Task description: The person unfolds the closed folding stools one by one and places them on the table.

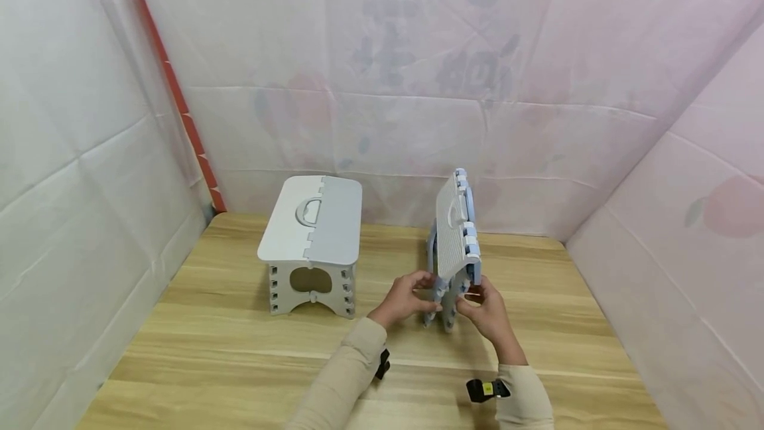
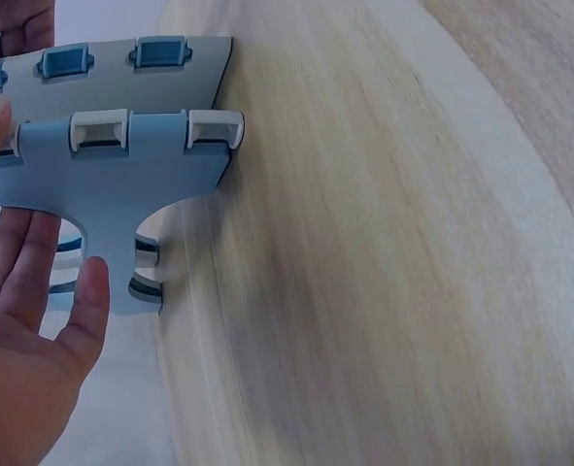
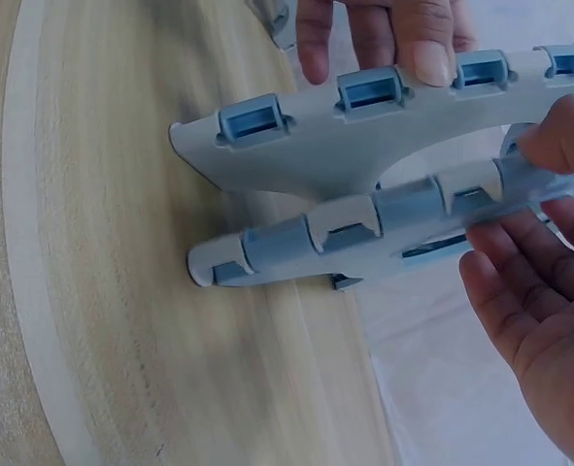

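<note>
A partly folded blue and white folding stool (image 1: 451,224) stands on the table, its seat halves tilted down steeply and its leg panels close together. My left hand (image 1: 407,298) grips the left leg panel (image 3: 296,146) near its hinged edge, thumb on one face and fingers on the other. With my right hand (image 1: 491,314) I hold the other leg panel (image 3: 354,228), thumb on its hinged edge and fingers beneath. A narrow gap separates the panels. To the left stands an unfolded white and grey folding stool (image 1: 310,221), its seat flat and apart from my hands.
The wooden table (image 1: 239,357) carries both stools. White sheeting (image 1: 388,131) hangs behind it, with more sheeting (image 1: 704,217) at the right and the left. A red strip (image 1: 173,85) runs down the left back corner.
</note>
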Motion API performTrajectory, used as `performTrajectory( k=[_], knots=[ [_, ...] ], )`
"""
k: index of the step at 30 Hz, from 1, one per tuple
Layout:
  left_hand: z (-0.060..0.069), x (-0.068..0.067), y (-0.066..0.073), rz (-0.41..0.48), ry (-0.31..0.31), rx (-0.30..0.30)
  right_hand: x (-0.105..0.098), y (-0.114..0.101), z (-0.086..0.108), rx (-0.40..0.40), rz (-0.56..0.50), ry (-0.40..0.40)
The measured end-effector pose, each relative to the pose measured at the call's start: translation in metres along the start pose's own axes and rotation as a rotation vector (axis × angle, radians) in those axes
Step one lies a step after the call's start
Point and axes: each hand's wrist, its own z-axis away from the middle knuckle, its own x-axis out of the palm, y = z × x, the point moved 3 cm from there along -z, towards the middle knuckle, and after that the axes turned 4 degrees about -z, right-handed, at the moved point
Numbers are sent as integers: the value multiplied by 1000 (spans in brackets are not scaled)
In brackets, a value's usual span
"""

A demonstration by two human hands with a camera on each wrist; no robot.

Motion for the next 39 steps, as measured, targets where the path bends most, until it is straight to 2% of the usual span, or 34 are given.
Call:
performTrajectory(
  k=[6, 9, 18, 23, 29, 39],
  knots=[
    [-1, 1, 0, -46, -1, 19, -5, 35, -3, -15, -51, 10],
    [0, -1, 0, -78, 2, 30, -6, 39, -3, -24, -52, 3],
    [1, -1, 3, -105, -17, 50, -11, 41, -3, 19, -46, 22],
    [2, -1, 4, -108, -13, 47, -14, 41, -2, 33, -46, 5],
    [3, -1, 3, -158, -1, 51, -18, 45, -2, 29, -45, -16],
    [4, -2, 5, -180, 9, 74, -24, 49, 0, 34, -114, -6]
  ],
)
